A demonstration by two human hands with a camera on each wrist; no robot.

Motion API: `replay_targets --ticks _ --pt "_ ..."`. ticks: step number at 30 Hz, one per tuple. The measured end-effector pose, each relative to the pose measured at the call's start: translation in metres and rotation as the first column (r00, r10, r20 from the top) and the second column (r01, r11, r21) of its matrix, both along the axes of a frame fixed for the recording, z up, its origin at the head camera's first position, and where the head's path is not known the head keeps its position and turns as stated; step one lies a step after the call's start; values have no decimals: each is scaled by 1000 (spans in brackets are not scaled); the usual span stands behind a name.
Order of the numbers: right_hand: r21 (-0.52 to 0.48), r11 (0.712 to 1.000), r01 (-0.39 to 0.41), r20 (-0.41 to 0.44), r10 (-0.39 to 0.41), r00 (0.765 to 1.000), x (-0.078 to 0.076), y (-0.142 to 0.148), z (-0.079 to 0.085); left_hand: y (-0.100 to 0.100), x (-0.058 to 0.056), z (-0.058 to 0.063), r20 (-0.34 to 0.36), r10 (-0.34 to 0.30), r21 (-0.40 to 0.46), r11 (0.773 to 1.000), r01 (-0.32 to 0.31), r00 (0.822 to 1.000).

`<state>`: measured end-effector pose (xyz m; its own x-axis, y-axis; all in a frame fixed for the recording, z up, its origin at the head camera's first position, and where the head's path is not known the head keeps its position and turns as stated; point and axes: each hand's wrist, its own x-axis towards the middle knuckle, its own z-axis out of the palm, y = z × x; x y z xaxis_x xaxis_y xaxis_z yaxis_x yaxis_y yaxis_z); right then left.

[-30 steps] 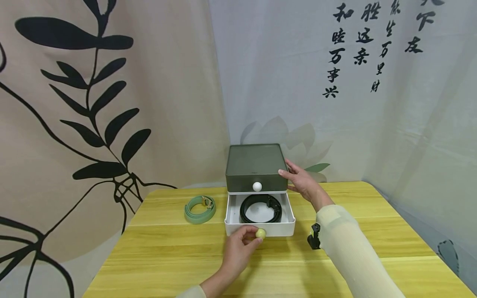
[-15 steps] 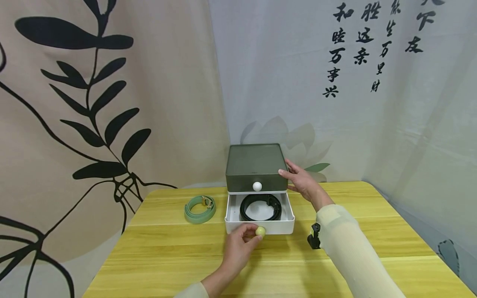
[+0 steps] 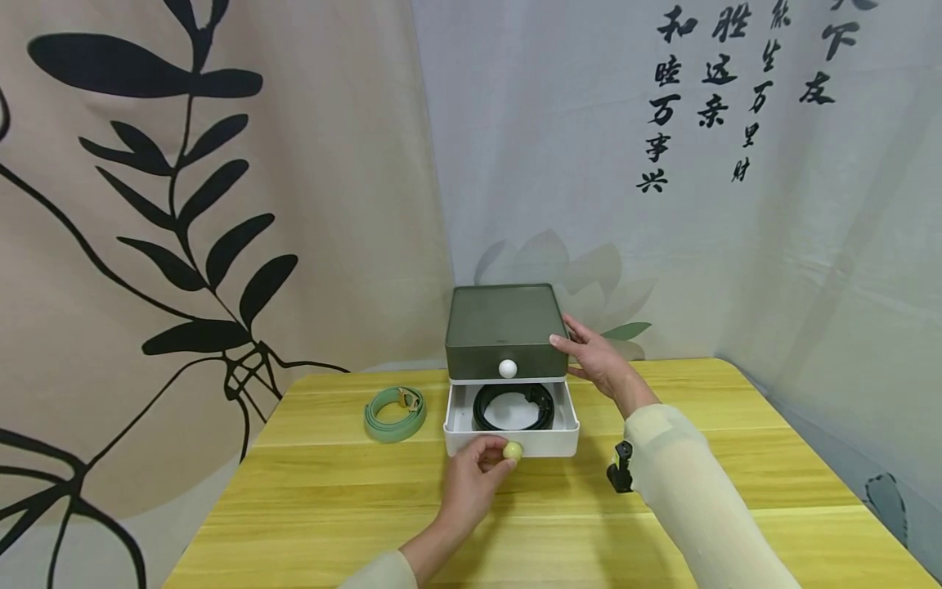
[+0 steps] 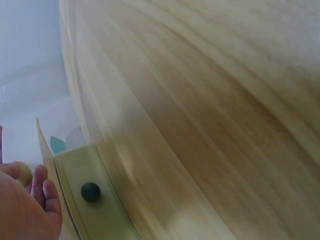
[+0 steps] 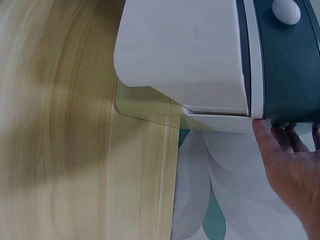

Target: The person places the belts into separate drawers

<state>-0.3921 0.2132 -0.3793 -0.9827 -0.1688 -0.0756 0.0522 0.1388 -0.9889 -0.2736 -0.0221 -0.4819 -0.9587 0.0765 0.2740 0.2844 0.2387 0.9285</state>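
Soft light — faint shadows across the table (image 3: 309, 491) — left wrist view hazy

Box (image 3: 508, 317) on table (image 3: 331, 507), belt (image 3: 482, 406) in lower drawer (image 3: 548, 444), second belt (image 3: 393, 432) left of box

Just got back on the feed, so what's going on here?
A person's left hand pinches the yellow-green knob of a white drawer, which stands pulled out. Their right hand touches the side of the unit by its dark green top section. A coiled black belt lies inside the white drawer; a coiled green belt sits on the wooden table to the left of it.
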Motion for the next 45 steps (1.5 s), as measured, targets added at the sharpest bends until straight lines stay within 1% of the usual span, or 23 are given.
replay_targets --ticks 7,15,26,31,45 --pt "2 1000 9 7 -9 1000 1 -1 1 0 -4 -1 -17 2 9 1000 -2 1000" --pt "3 1000 -2 3 2 1000 1 -1 1 -1 -10 -2 -26 3 25 1000 -3 1000" --pt "1 1000 5 6 -5 1000 2 -1 1 0 -15 -1 -13 18 11 1000 -18 1000" --pt "2 1000 8 6 -8 1000 0 -1 0 0 -18 -2 -21 19 21 1000 -19 1000" --pt "0 1000 -6 2 6 1000 1 0 0 2 -24 -1 -2 25 34 999 -24 1000"
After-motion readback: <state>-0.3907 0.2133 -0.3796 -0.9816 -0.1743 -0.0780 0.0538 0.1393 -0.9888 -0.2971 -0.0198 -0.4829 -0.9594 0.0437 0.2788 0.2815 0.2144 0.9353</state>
